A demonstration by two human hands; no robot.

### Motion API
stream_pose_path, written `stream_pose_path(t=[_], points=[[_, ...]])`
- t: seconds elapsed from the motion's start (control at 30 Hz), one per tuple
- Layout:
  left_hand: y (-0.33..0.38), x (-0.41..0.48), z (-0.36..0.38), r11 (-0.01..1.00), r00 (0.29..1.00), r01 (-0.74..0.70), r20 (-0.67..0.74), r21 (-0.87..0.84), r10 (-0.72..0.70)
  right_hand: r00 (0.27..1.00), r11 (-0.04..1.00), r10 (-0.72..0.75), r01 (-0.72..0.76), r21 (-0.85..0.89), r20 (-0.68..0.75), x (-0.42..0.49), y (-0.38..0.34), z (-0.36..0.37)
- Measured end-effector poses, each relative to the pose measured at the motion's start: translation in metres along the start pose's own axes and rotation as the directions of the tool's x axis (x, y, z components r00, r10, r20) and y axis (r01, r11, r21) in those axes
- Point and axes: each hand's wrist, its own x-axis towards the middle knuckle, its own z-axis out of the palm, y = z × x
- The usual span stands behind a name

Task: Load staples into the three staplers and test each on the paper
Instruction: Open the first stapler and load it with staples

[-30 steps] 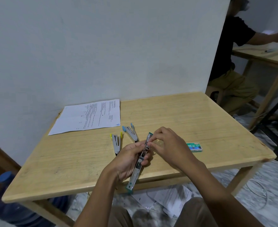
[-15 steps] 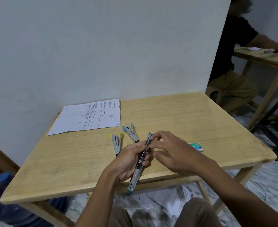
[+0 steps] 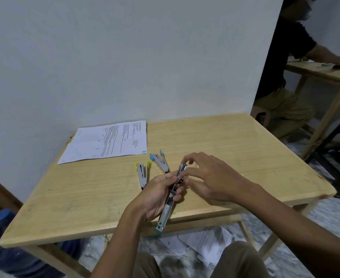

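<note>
My left hand [image 3: 155,195] grips a teal-ended stapler [image 3: 168,209] that is folded out flat, its metal magazine facing up, over the table's front edge. My right hand [image 3: 211,175] hovers at the stapler's far end with fingers spread, thumb and fingertips at the tip; I cannot see whether it holds staples. A yellow-tipped stapler [image 3: 141,174] and a blue-tipped stapler [image 3: 160,160] lie opened on the wooden table [image 3: 245,147] just beyond my left hand. The printed paper [image 3: 107,141] lies flat at the back left. The staple box is hidden behind my right hand.
A wall runs along the table's back. A blue water jug [image 3: 8,255] stands on the floor at the left, loose papers [image 3: 209,245] lie under the table. At the back right a person [image 3: 285,77] sits at another table, beside a black stool [image 3: 337,149].
My right hand has loosened from a pinch at the stapler's tip to spread fingers and has sunk lower, now covering the staple box. My left hand keeps the stapler still.
</note>
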Motion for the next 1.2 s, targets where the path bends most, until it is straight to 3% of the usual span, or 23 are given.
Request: stream_pose_path(t=[0.17,0.43,0.57,0.7,0.87,1.07,1.2], points=[[-0.001,0.001,-0.006,0.998,0.999,0.01,0.04,0.058,-0.012,0.979,0.936,0.006,-0.077,0.343,0.203,0.002,0.008,0.0],[0.0,0.001,-0.007,0.997,0.999,0.032,0.01,0.074,-0.033,0.976,0.874,-0.001,-0.106,0.474,0.219,0.008,0.018,0.0],[0.001,0.0,-0.006,0.998,0.999,0.038,0.019,0.054,-0.039,0.982,0.92,-0.03,-0.046,0.388,0.188,0.007,0.016,0.004],[0.002,-0.001,-0.004,0.998,0.999,0.046,0.001,0.031,-0.047,0.987,0.991,-0.096,0.084,0.103,0.125,0.005,0.015,-0.004],[0.002,0.0,-0.001,0.999,0.998,0.002,-0.069,0.046,0.001,0.992,0.969,-0.116,0.123,-0.217,0.046,0.004,0.018,-0.006],[0.002,-0.001,-0.002,0.999,0.997,0.018,-0.075,0.049,-0.015,0.995,0.976,-0.03,0.007,-0.218,-0.1,-0.001,0.018,-0.001],[0.003,-0.001,-0.001,0.999,0.997,0.036,-0.065,0.034,-0.034,0.998,0.995,-0.054,0.052,-0.089,-0.018,-0.005,0.012,0.005]])
